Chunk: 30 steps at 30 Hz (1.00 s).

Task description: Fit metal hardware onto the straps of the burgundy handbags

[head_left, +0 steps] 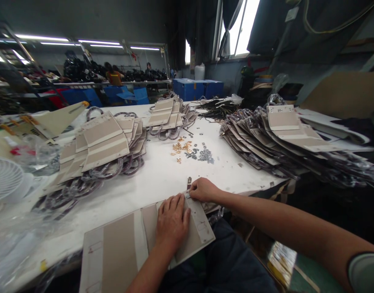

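Note:
A beige bag panel [119, 248] with pale strips and pen-marked outlines lies across the table's front edge and my lap. My left hand [173, 221] rests flat on it, fingers stretched out and thumb a little apart. At the panel's far edge, my right hand [203, 190] is closed in a pinch; what sits between the fingertips is too small to make out. A small metal clasp piece [189, 180] sticks out just beyond those fingertips. Farther back on the table are loose gold-coloured fittings [182, 147] and a heap of small silver-grey plates [206, 156].
Stacked beige bag pieces with plastic-wrapped handles stand at left [106, 142], centre back [162, 114] and right [284, 120]. Black straps [219, 108] lie at the back. A white fan [6, 179] and clear plastic [9, 252] are at far left. Blue boxes [189, 89] stand beyond.

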Tool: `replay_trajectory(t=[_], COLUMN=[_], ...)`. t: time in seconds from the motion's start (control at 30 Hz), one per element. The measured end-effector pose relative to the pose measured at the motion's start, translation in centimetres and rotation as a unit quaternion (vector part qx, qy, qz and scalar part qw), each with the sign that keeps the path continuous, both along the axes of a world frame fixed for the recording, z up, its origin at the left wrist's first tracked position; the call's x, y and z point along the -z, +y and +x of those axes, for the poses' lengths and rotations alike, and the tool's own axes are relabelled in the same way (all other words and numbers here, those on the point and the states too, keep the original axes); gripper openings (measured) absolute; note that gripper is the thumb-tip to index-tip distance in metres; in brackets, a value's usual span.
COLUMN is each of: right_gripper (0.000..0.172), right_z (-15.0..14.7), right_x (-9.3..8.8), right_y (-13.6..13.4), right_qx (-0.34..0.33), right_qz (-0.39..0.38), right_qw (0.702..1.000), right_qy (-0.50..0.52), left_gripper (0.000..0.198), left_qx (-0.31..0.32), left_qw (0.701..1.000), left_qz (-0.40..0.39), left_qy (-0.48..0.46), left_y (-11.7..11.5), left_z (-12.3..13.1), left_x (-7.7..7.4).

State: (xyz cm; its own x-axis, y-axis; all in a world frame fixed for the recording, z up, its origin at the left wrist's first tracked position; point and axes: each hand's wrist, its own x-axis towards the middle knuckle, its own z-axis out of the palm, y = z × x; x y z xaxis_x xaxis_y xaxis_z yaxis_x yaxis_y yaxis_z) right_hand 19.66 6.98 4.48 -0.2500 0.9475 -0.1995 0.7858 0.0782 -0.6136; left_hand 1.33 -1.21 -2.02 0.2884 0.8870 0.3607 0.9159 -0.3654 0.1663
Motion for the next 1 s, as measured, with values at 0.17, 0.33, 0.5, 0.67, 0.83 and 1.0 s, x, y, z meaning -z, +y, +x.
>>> replay_trajectory(t=[0.17, 0.33, 0.5, 0.67, 0.83, 1.0], right_gripper=[0.023, 0.024, 0.023, 0.028, 0.031, 0.026], right_z=[-0.2, -0.5, -0.2, 1.3, 1.7, 1.8], right_x=[0.1, 0.4, 0.5, 0.1, 0.7, 1.8], right_y=[0.0, -0.3, -0.2, 0.7, 0.2, -0.9], right_qx=[-0.005, 0.003, -0.010, -0.021, -0.049, -0.053], right_qz=[0.010, 0.056, 0.064, 0.051, 0.081, 0.131], right_qw=[1.000, 0.998, 0.998, 0.998, 0.995, 0.989], right_qy=[-0.015, -0.022, 0.004, 0.040, 0.015, -0.040], left_gripper=[0.048, 0.044, 0.041, 0.038, 0.034, 0.030], left_qx=[0.000, 0.017, 0.040, 0.033, 0.033, 0.043], left_qw=[1.000, 1.000, 0.998, 0.998, 0.997, 0.994], left_qz=[-0.002, 0.010, 0.003, 0.004, 0.019, 0.025], left_qy=[0.002, -0.014, -0.047, -0.049, -0.060, -0.101], left_y=[0.0, 0.7, 1.8, 2.1, 2.9, 3.5], left_z=[-0.1, -0.5, -0.7, -0.3, -0.2, -0.3], left_x=[-0.2, -0.4, -0.6, -0.9, -1.2, -1.2])
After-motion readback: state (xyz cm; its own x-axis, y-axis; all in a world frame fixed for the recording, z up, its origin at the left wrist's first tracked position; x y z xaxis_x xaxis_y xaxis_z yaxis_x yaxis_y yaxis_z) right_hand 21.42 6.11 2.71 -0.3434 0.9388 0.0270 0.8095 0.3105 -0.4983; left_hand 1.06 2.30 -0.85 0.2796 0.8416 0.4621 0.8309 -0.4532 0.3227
